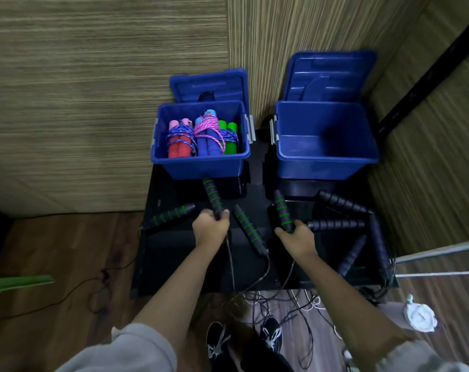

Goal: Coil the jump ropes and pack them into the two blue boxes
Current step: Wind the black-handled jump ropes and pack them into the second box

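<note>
**Two hands, two rope handles**

The left hand [211,227] grips one green-striped handle [212,194]; the right hand [297,235] grips another [283,210]. Behind them on the bench [174,259], the left blue box [201,142] holds three coiled ropes; the right blue box [326,142] holds none.

Right blue box [327,157] open and roomy, left blue box [201,163] crowded with coiled ropes [201,135]

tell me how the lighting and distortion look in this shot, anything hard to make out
Head view: dim light, so the plain black ribbed handles nearly merge with the glossy black table; wide-angle lens bows the wall panels and the table edges; the far inside corner of the empty right-side blue plastic box is in shadow; the sleeves at the bottom edge are blurred.
</note>
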The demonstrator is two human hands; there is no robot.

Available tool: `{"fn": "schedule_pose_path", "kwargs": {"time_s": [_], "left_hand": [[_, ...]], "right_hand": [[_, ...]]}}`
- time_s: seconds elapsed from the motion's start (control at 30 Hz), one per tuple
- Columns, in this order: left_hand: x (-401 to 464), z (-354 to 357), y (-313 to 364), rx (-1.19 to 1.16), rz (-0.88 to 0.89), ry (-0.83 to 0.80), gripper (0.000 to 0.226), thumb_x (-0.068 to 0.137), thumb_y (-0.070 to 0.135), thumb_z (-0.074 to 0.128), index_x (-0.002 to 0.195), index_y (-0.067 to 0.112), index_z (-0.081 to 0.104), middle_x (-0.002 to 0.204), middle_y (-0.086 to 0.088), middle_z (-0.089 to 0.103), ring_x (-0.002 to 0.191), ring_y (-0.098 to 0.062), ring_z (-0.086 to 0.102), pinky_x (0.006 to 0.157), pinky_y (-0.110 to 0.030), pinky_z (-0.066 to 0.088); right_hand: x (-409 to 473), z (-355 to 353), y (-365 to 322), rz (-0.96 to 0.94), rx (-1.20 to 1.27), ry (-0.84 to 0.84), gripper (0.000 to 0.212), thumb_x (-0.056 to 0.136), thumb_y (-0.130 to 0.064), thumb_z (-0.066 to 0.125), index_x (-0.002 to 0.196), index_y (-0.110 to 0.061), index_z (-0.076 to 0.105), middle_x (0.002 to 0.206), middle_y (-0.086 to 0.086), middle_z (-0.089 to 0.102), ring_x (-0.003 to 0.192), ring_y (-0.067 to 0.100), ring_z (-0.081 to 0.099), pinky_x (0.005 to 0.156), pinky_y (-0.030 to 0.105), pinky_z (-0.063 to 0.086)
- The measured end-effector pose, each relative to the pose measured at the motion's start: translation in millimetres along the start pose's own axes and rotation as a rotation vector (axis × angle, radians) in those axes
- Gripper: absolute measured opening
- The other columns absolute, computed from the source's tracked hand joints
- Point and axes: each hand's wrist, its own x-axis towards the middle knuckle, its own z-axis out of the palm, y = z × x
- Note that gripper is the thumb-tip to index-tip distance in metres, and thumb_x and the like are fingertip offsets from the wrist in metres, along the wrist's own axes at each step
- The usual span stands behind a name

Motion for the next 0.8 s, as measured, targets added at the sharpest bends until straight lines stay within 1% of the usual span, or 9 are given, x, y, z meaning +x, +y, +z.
{"fn": "schedule_pose_path", "kwargs": {"time_s": [0.13, 0.23, 0.33, 0.43, 0.5, 0.6, 0.67, 0.73, 0.8], "left_hand": [[-36, 11, 4, -0.085, 0.127, -0.157, 0.025, 0.084, 0.031, 0.072, 0.073, 0.013, 0.059, 0.065, 0.001, 0.065, 0.065, -0.014, 0.064, 0.067, -0.026, 0.047], [-61, 32, -5, 0.032, 0.144, -0.346, 0.019, 0.081, 0.038, 0.075, 0.079, 0.025, 0.061, 0.074, 0.012, 0.061, 0.073, -0.006, 0.061, 0.072, -0.023, 0.047], [-68, 50, -14, 0.221, 0.209, -0.373, 0.038, 0.074, 0.054, 0.073, 0.099, 0.026, 0.070, 0.077, 0.018, 0.063, 0.092, -0.011, 0.065, 0.082, -0.031, 0.053], [-70, 57, -10, 0.272, 0.217, -0.356, 0.057, 0.058, 0.070, 0.071, 0.094, 0.025, 0.074, 0.062, 0.019, 0.058, 0.091, -0.017, 0.063, 0.078, -0.035, 0.054], [-69, 60, -6, 0.318, 0.232, -0.348, 0.066, 0.059, 0.081, 0.058, 0.083, 0.022, 0.076, 0.061, 0.009, 0.062, 0.085, -0.021, 0.063, 0.073, -0.033, 0.052], [-64, 63, -3, 0.257, 0.180, -0.213, 0.050, 0.090, 0.051, 0.057, 0.073, 0.007, 0.073, 0.084, -0.019, 0.066, 0.088, -0.034, 0.063, 0.076, -0.034, 0.047], [-60, 60, -3, 0.248, 0.102, -0.116, 0.032, 0.089, 0.039, 0.065, 0.095, 0.008, 0.071, 0.109, -0.017, 0.055, 0.094, -0.036, 0.063, 0.081, -0.034, 0.049], [-58, 58, -4, 0.263, 0.034, -0.104, 0.046, 0.080, 0.033, 0.076, 0.111, 0.009, 0.054, 0.117, -0.012, 0.046, 0.097, -0.036, 0.060, 0.078, -0.035, 0.047], [-55, 55, -6, 0.220, -0.008, -0.126, 0.052, 0.076, 0.022, 0.080, 0.109, 0.007, 0.044, 0.116, -0.014, 0.046, 0.100, -0.036, 0.057, 0.080, -0.035, 0.044]], "right_hand": [[-2, -8, 14, -0.009, -0.072, -0.009, 0.033, 0.083, -0.015, 0.064, 0.108, 0.005, 0.056, 0.118, 0.026, 0.051, 0.109, 0.037, 0.051, 0.085, 0.029, 0.036], [-6, -14, 22, -0.043, -0.088, -0.012, 0.041, 0.080, -0.009, 0.068, 0.116, 0.003, 0.052, 0.120, 0.024, 0.051, 0.112, 0.036, 0.051, 0.085, 0.028, 0.035], [-7, -19, 26, -0.084, -0.091, 0.005, 0.046, 0.075, -0.010, 0.074, 0.115, -0.002, 0.052, 0.113, 0.021, 0.058, 0.105, 0.034, 0.056, 0.081, 0.028, 0.037], [-7, -23, 30, -0.106, -0.086, 0.006, 0.048, 0.072, -0.011, 0.077, 0.114, -0.006, 0.055, 0.107, 0.019, 0.062, 0.099, 0.031, 0.058, 0.074, 0.022, 0.033], [-6, -24, 33, -0.118, -0.089, -0.004, 0.049, 0.072, -0.012, 0.078, 0.116, -0.007, 0.056, 0.109, 0.019, 0.061, 0.100, 0.030, 0.058, 0.074, 0.019, 0.031], [-5, -22, 37, -0.112, -0.098, -0.005, 0.047, 0.075, -0.013, 0.075, 0.118, -0.007, 0.055, 0.114, 0.021, 0.057, 0.104, 0.031, 0.055, 0.079, 0.020, 0.033], [-5, -22, 37, -0.097, -0.110, -0.002, 0.042, 0.079, -0.012, 0.072, 0.116, -0.003, 0.054, 0.116, 0.022, 0.055, 0.107, 0.033, 0.053, 0.083, 0.023, 0.034], [-5, -20, 36, -0.087, -0.106, 0.006, 0.043, 0.082, -0.009, 0.068, 0.120, -0.001, 0.050, 0.120, 0.024, 0.052, 0.111, 0.035, 0.051, 0.087, 0.025, 0.034], [-6, -19, 35, -0.083, -0.105, 0.024, 0.046, 0.084, -0.007, 0.064, 0.126, -0.001, 0.046, 0.123, 0.025, 0.048, 0.112, 0.038, 0.050, 0.091, 0.028, 0.036]]}}
